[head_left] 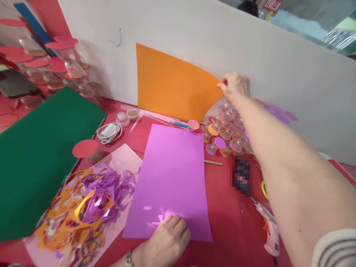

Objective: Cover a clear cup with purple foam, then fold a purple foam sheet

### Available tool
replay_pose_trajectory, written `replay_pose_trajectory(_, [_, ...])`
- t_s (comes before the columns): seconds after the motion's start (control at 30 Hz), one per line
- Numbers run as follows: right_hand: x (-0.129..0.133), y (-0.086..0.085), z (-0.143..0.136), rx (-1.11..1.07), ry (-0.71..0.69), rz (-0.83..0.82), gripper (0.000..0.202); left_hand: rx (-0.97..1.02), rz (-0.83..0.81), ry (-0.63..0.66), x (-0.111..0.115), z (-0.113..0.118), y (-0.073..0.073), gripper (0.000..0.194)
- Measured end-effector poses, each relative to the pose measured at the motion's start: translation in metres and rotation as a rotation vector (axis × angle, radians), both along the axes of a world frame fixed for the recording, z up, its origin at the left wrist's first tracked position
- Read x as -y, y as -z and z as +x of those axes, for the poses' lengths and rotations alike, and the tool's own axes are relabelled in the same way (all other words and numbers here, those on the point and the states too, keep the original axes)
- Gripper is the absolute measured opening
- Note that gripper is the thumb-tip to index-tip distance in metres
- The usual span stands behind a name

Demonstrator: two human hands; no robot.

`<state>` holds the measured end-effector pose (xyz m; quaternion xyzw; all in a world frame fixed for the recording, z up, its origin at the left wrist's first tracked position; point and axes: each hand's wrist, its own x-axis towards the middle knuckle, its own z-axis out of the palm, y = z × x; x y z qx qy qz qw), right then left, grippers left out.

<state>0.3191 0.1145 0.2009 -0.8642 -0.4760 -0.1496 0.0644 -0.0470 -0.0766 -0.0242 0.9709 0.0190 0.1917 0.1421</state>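
Note:
My right hand (pixel 236 87) pinches the right edge of an orange sheet (pixel 175 87), which stands upright against the white wall panel. Its lower edge rests near the back of the red table. My left hand (pixel 171 237) lies on the near edge of a purple sheet (pixel 172 178) spread flat on the table, with its fingers curled under; whether anything is between them is hidden.
At left are a green sheet (pixel 52 148), orange and purple scraps (pixel 102 196) and a coiled white cable (pixel 109 132). Clear cups with coloured discs (pixel 226 131) cluster under my right forearm, beyond a phone (pixel 241 176) and a glue gun (pixel 268 230).

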Motion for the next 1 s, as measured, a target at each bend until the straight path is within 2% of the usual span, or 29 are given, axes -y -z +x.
replay_pose_trajectory(0.17, [0.013,-0.015,-0.014,0.021,-0.001,0.088,0.047,-0.008,-0.035,-0.007,0.0,0.001,0.001,0.023])
replay_pose_trajectory(0.27, [0.04,-0.021,-0.023,0.032,-0.068,0.22,0.051,-0.024,-0.035,-0.005,-0.001,0.002,0.0,0.021])
replay_pose_trajectory(0.33, [0.07,-0.014,-0.029,0.004,-0.159,0.307,0.041,-0.022,-0.036,0.0,-0.002,0.003,-0.002,0.019])
replay_pose_trajectory(0.43, [0.123,0.019,-0.032,-0.127,-0.266,0.443,0.028,-0.004,-0.026,-0.006,-0.003,0.003,-0.004,0.017])
replay_pose_trajectory(0.53, [0.168,0.067,-0.03,-0.216,-0.175,0.509,0.023,0.007,-0.004,-0.012,-0.004,0.004,-0.006,0.018])
replay_pose_trajectory(0.6, [0.184,0.097,-0.027,-0.302,-0.084,0.453,0.023,0.009,-0.001,-0.006,-0.004,0.004,-0.007,0.017])
replay_pose_trajectory(0.67, [0.188,0.12,-0.024,-0.35,-0.033,0.377,0.028,0.009,-0.002,0.0,-0.004,0.004,-0.008,0.015])
replay_pose_trajectory(0.77, [0.178,0.144,-0.022,-0.326,-0.006,0.276,0.038,0.021,0.004,0.0,-0.005,0.005,-0.009,0.015])
replay_pose_trajectory(0.87, [0.166,0.159,-0.022,-0.315,0.049,0.228,0.044,0.028,0.013,-0.007,-0.004,0.005,-0.008,0.019])
replay_pose_trajectory(1.0, [0.157,0.175,-0.024,-0.338,0.101,0.234,0.041,0.017,0.022,-0.001,-0.004,0.005,-0.007,0.02])
